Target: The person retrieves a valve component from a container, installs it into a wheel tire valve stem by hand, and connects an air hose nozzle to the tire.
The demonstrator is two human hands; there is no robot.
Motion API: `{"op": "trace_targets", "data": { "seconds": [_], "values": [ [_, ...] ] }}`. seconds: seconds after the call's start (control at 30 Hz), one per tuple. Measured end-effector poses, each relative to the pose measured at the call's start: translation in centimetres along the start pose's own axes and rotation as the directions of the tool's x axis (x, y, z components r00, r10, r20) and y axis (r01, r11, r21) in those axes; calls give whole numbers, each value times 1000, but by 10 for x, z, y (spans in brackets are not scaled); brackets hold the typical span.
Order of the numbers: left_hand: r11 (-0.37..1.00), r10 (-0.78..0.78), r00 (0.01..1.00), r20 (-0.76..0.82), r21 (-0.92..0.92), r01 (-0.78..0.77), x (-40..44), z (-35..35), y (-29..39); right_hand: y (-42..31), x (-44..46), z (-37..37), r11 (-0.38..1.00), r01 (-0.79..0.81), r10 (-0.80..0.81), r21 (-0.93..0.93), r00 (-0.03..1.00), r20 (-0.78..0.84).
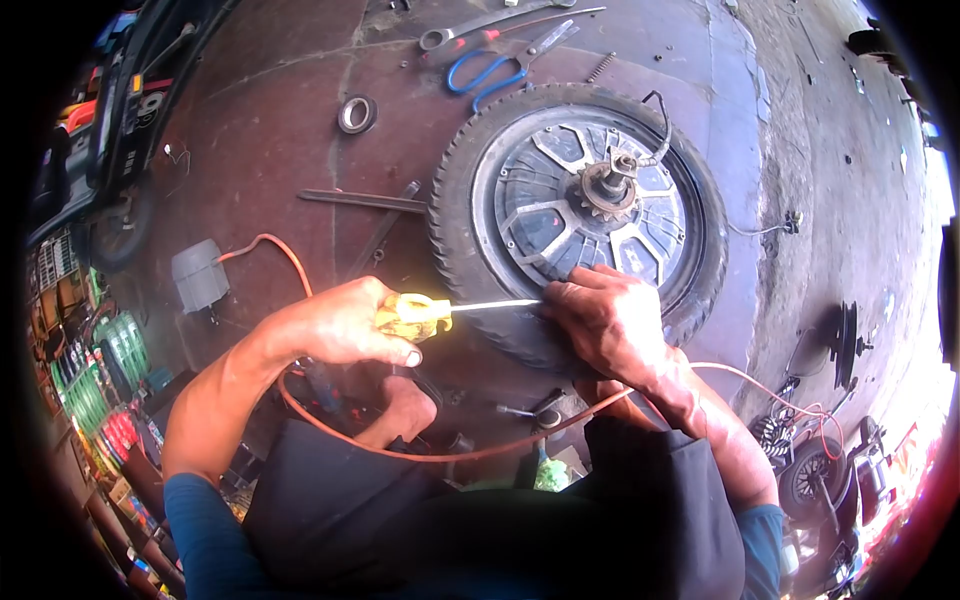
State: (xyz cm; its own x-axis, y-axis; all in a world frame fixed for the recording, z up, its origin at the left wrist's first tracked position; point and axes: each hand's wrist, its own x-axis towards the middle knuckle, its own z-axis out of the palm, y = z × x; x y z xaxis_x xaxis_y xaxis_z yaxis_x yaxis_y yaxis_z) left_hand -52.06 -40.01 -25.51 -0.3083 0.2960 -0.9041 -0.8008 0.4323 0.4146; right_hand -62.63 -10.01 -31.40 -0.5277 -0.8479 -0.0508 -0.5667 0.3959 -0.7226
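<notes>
My left hand (345, 322) is wrapped round a yellow-handled tool (415, 318) with a long thin metal shaft that points right. At the far end of the shaft is my right hand (605, 318), fingers closed by the tip; what they pinch is hidden. That hand is over the near edge of a black tyre (460, 225) on a wheel lying flat. The wheel's grey hub (540, 235) has a sprocket (607, 190) and axle at its centre, with a dark cable rising beside it.
Blue-handled scissors (490, 75), a large wrench (480, 25) and a tape roll (357, 114) lie beyond the wheel. Left are a flat metal bar (360, 200) and a grey box (200, 275). An orange cord (470, 455) loops across my lap.
</notes>
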Motion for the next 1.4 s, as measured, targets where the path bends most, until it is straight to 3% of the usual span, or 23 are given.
{"op": "trace_targets", "data": {
  "seconds": [0.27, 0.57, 0.77, 0.83, 0.87, 0.97, 1.03, 1.1, 1.17, 1.2, 1.23, 1.27, 1.3, 1.37, 1.4],
  "values": [
    [999, 41, 999, 21, -21, -41, 1, 0, -2, -2, 0, -4, 1000, -23, 23, -11, 998, 54],
    [997, -7, 999, 32, 80, 5, -1, 0, 6, -10, 3, -14, 994, -85, 78, 63, 992, 97],
    [996, 78, 996, -43, -29, -79, -17, -18, -21, -9, -3, -13, 961, -212, 197, 179, 975, 101],
    [916, 232, 899, -371, -228, -330, -44, -33, -46, -14, 0, -16, 950, -258, 243, 174, 965, 104],
    [871, 122, 863, -490, -364, -330, -63, -36, -38, -16, 0, -16, 945, -278, 264, 175, 959, 100],
    [739, -118, 661, -741, -510, -440, -60, -57, -122, -15, -4, -10, 946, -282, 271, 162, 958, 90],
    [648, -221, 643, -733, -603, -465, -44, -70, -194, -15, -6, -8, 953, -261, 255, 153, 965, 58],
    [596, -416, 628, -657, -719, -357, -36, -69, -256, -11, -9, -4, 954, -260, 256, 150, 966, 44],
    [534, -510, 542, -668, -740, -410, -15, -55, -327, -10, -10, -1, 943, -267, 269, 198, 963, 15],
    [598, -565, 510, -649, -747, -290, -11, -47, -351, -11, -10, 0, 935, -275, 283, 222, 959, 0],
    [677, -637, 470, -611, -735, -40, -15, -35, -320, -12, -9, 0, 927, -282, 295, 246, 956, -13],
    [871, -490, 290, -822, -469, 144, -5, -24, -310, -14, -8, 1, 919, -287, 306, 270, 952, -27],
    [910, -248, 154, -956, -175, 377, 3, -13, -301, -13, -6, 1, 926, -306, 318, 223, 948, -20],
    [879, 41, 79, -996, 74, 470, 16, -18, -260, -16, -2, 3, 930, -341, 344, 138, 939, 6],
    [941, -44, 196, -980, 25, 337, 17, -23, -230, -21, 0, 4, 920, -360, 365, 156, 931, -7]
  ]
}}
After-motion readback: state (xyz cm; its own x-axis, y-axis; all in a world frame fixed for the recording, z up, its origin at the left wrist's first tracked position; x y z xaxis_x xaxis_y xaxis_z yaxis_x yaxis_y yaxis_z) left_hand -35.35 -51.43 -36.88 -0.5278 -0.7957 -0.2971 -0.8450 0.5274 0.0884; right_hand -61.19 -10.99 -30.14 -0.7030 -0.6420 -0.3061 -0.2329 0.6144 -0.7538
